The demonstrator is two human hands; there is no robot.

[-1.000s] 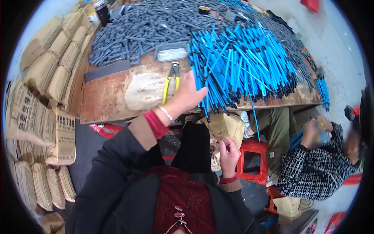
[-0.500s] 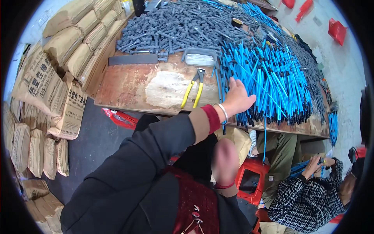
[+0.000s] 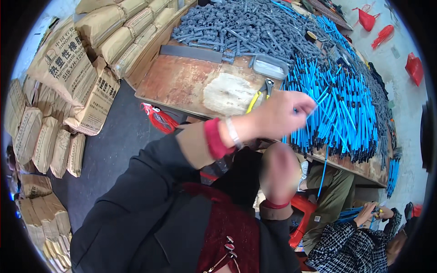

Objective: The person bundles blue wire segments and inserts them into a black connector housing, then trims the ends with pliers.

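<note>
Left hand (image 3: pixel 277 116) first: half a second ago I saw it spread flat on the bench edge beside the pliers; now it is lifted, fingers curled together and pinching what looks like one blue rod (image 3: pixel 318 98) at the near fringe of the blue rod pile (image 3: pixel 339 104). I judge that a rod has been picked out of the heap. Left of it, paper sacks (image 3: pixel 68 77) wall in that side, with dark floor between them and the wooden bench (image 3: pixel 182 84), whose bare patch is the only open room. Yellow-handled pliers (image 3: pixel 259 95) lie just behind the wrist. Right hand (image 3: pixel 280 170), blurred below the bench edge, was lower before; I cannot tell its grip. Further right, rods overhang the bench edge, and another person (image 3: pixel 359 241) sits close.
</note>
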